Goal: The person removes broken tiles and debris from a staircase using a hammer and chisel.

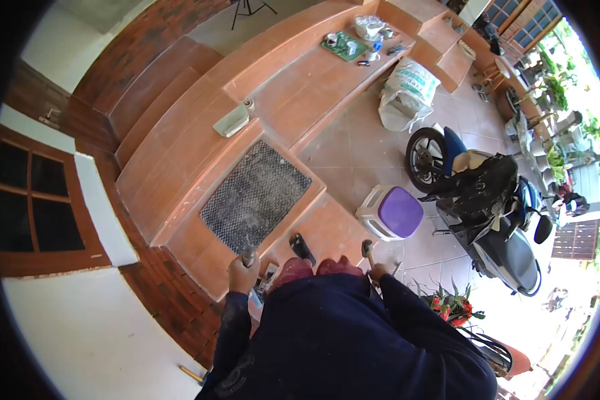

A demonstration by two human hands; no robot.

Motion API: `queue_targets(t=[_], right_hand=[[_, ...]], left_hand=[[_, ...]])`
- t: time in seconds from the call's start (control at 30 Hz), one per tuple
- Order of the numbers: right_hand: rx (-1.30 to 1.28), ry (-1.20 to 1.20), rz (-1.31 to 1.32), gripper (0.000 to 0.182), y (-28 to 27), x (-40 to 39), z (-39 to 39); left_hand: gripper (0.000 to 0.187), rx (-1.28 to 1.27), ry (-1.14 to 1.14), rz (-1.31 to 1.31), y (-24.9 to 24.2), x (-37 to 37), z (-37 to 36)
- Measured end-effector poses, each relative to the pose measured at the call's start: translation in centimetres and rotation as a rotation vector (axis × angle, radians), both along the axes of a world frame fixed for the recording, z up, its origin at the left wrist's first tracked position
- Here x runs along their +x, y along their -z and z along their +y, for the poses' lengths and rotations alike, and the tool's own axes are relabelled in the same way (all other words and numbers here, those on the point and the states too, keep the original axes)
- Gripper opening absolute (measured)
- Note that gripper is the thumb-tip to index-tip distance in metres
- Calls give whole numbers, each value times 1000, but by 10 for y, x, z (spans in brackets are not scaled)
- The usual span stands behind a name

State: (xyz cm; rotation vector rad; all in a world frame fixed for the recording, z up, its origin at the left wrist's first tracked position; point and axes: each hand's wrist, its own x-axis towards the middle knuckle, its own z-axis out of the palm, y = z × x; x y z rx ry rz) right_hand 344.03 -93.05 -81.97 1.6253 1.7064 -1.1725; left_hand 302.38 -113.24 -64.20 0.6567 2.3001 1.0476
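Observation:
My left hand [242,277] is closed around a small grey object [248,256] that sticks up from the fist; its exact kind is not clear. In my closed right hand [379,272] is a hammer [367,249], its head up and pointing away from me. Both hands are apart, one on each side of my body. A dark slipper [301,247] lies on the tiled step between them. Some small items beside my left hand are partly hidden by my body.
A grey textured mat [257,193] lies on the step ahead. To the right stand a purple-topped stool [400,212], a motorbike [490,213] and a white sack [410,93]. A green tray [345,47] and a shallow container [231,121] rest on the ledges. A yellow-handled tool [192,373] lies at lower left.

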Motion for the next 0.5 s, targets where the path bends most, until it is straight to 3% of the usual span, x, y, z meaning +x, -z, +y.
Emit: queue_targets(t=[0.13, 0.17, 0.33, 0.4, 0.47, 0.5], right_hand=[[-25, -69, -23, 30, 11, 18, -2], [9, -98, -38, 32, 10, 18, -5], [27, -145, -72, 33, 49, 16, 34], [41, -209, -74, 34, 88, 17, 53], [107, -386, -82, 35, 163, 35, 69], [151, -527, -96, 35, 221, 46, 73]], left_hand=[[18, 24, 96, -102, -19, -42, 82], [30, -7, 169, -26, -11, -55, 95], [30, -199, 194, -247, 19, -97, 158], [28, -254, 130, -407, 32, -105, 169], [26, -512, 25, -343, 67, -112, 160], [26, -512, -153, -108, 96, -101, 145]])
